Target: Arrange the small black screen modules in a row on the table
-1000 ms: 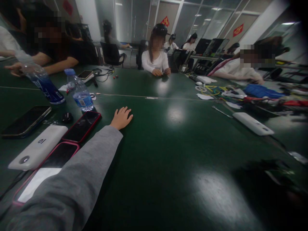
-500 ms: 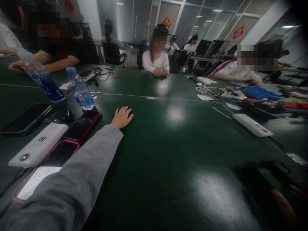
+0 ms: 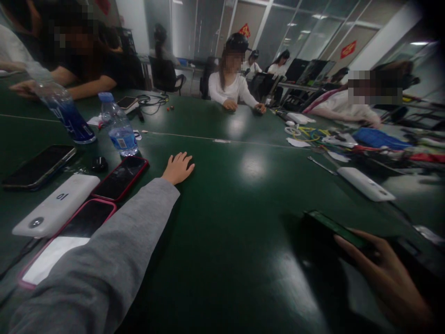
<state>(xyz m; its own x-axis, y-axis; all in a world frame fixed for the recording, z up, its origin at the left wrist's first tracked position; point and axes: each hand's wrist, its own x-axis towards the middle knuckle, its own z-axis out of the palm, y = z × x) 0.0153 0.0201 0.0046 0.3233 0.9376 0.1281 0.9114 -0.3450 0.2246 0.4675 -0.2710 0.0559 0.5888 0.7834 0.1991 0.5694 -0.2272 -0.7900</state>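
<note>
My left hand (image 3: 178, 168) lies flat on the dark green table (image 3: 236, 204), fingers stretched out and empty, at the end of a grey sleeve. A red-cased phone (image 3: 120, 177) lies just left of it. My right hand (image 3: 385, 273) is at the lower right, its fingers wrapped round a dark phone (image 3: 333, 227) held a little above the table. The hand is dim and partly cut off by the frame's edge.
On the left lie a white power bank (image 3: 55, 205), a pink-cased phone (image 3: 66, 241), a black phone (image 3: 38, 167) and two water bottles (image 3: 118, 127). Another white power bank (image 3: 365, 183) and tangled cables (image 3: 347, 139) sit on the right. Other people sit around the far side.
My right hand has come up into view at the lower right with the dark phone. My left hand has stayed flat on the table. A person across the table has stretched out an arm.
</note>
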